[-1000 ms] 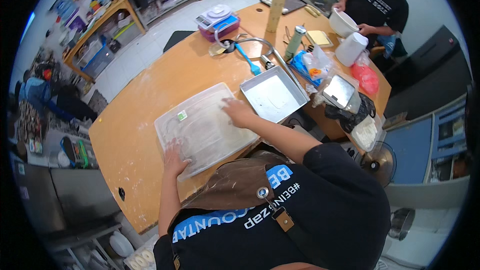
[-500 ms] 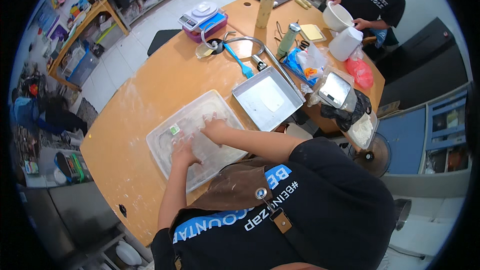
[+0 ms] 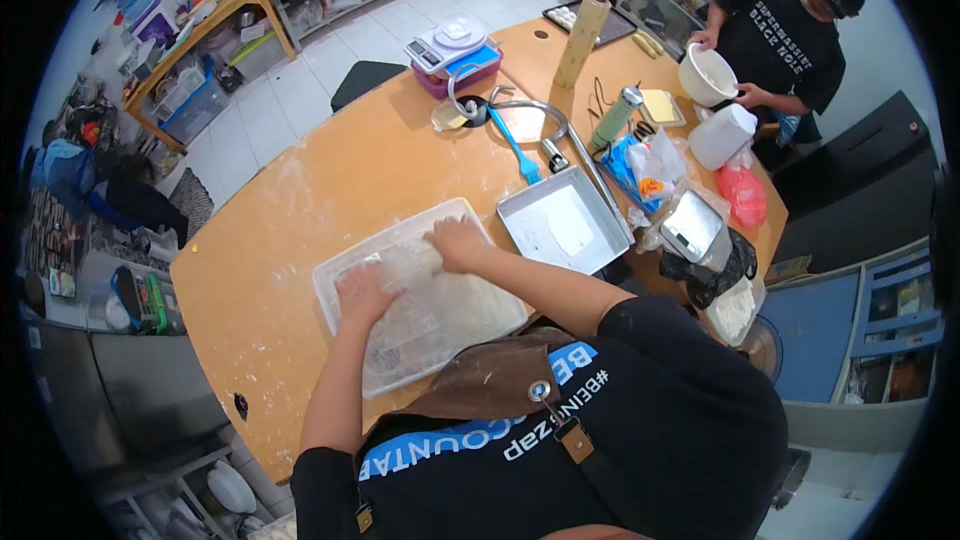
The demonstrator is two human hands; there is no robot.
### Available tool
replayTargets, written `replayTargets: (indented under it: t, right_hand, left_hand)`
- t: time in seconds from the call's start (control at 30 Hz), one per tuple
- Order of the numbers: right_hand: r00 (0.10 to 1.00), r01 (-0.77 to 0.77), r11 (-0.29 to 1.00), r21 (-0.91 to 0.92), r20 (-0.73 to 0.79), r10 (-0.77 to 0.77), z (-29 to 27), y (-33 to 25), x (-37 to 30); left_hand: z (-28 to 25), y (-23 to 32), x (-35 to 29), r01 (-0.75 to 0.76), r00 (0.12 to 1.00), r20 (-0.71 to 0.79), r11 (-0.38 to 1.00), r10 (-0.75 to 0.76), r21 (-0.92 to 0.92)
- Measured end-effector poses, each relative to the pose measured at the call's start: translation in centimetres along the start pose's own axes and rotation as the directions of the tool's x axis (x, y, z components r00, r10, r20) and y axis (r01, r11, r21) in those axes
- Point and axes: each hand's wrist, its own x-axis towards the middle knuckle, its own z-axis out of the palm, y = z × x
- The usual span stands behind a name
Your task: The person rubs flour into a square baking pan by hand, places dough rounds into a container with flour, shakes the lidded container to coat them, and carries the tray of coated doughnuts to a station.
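Observation:
A shallow translucent white plastic tray or lid [image 3: 455,325] lies on the wooden table in front of me, dusted with what looks like flour. My left hand [image 3: 364,292] rests on its left part, palm down, thumb apart from the fingers. Farther right, near its far edge, my right hand [image 3: 455,243] presses down with fingers apart. The fingertips are smeared by motion. Between the hands shows a pale, blurred patch whose kind I cannot make out. Just right of the tray stands a square metal baking pan [image 3: 565,220] with a white sheet in it.
Behind the pan lie a blue brush [image 3: 515,148] and a metal dough hook [image 3: 468,110]. Farther off are a kitchen scale [image 3: 450,43], a tall roll [image 3: 581,40] and a green bottle [image 3: 615,118]. Across the table a co-worker holds a white bowl [image 3: 708,75]. Flour [image 3: 736,312] sits at right.
My view has shifted, so the table sits farther right and lower. Both hands have slid over the tray's surface; the green-and-white sticker near the left hand no longer shows plainly.

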Motion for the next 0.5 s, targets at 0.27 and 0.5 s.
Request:
replayTargets:
  t: [0.27,0.5]
  right_hand:
    - [0.968,-0.057,0.981,0.184,-0.229,0.100,2.5,5.1,5.5]
    - [0.944,-0.090,0.993,0.075,-0.312,0.109,3.3,5.1,5.5]
  left_hand:
    - [4.2,-8.7,7.0,0.214,0.942,-0.238,0.970,-0.237,-0.116]
    - [5.6,-7.5,6.8,0.177,0.836,-0.486,0.964,-0.254,-0.198]
